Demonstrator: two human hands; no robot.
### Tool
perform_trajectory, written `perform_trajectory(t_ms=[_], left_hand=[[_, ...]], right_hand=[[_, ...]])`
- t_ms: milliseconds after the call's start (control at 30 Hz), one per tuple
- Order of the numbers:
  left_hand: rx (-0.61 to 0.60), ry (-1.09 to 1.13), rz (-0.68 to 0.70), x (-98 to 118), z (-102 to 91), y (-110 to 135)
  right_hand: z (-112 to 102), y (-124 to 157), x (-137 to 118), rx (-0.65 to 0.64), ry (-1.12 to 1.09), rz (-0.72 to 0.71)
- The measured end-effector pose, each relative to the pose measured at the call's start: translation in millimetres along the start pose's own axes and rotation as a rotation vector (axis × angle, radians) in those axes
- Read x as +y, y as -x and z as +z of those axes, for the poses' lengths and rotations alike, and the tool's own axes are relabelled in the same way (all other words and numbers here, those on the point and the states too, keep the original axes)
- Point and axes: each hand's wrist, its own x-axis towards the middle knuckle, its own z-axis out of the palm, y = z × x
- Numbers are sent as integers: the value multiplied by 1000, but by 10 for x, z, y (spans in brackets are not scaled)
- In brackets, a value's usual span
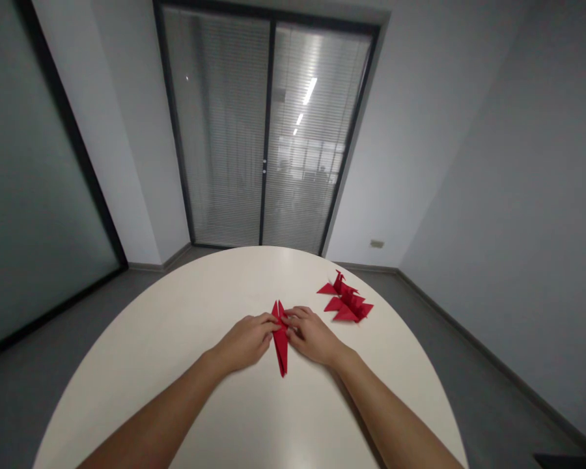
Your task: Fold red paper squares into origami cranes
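Note:
A piece of red origami paper (280, 355), folded into a long narrow diamond, lies on the table in front of me. Two slim points stick up at its far end, and its near end tapers to a tip with layered edges. From the left, my left hand (247, 340) has its fingertips closed on the paper's middle. My right hand (313, 335) comes in from the other side, its fingers curled and pressing on the opposite edge. The fingers of both hands cover part of the middle folds.
Several folded red paper cranes (349, 307) sit close together to the right of my right hand, near the table's far right edge. The round white table (190, 319) has a curved rim. Beyond it stand a glass door with blinds (219, 143) and pale walls.

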Motion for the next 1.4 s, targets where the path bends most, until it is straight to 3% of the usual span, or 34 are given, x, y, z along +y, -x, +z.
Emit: perform_trajectory(t_ms=[167,367,500,1200,1400], left_hand=[[2,15,33,-38,-31,26],[-27,39,103,-38,-88,25],[15,40,130,-49,-77,25],[-1,42,91,-75,-47,28],[-16,67,101,-57,-80,23]], right_hand=[[-16,29,24,-76,22,-26],[-24,70,27,-88,-7,20],[-30,73,-13,-90,-24,27],[104,86,-163,-177,14,206],[25,90,-101,-161,-26,128]])
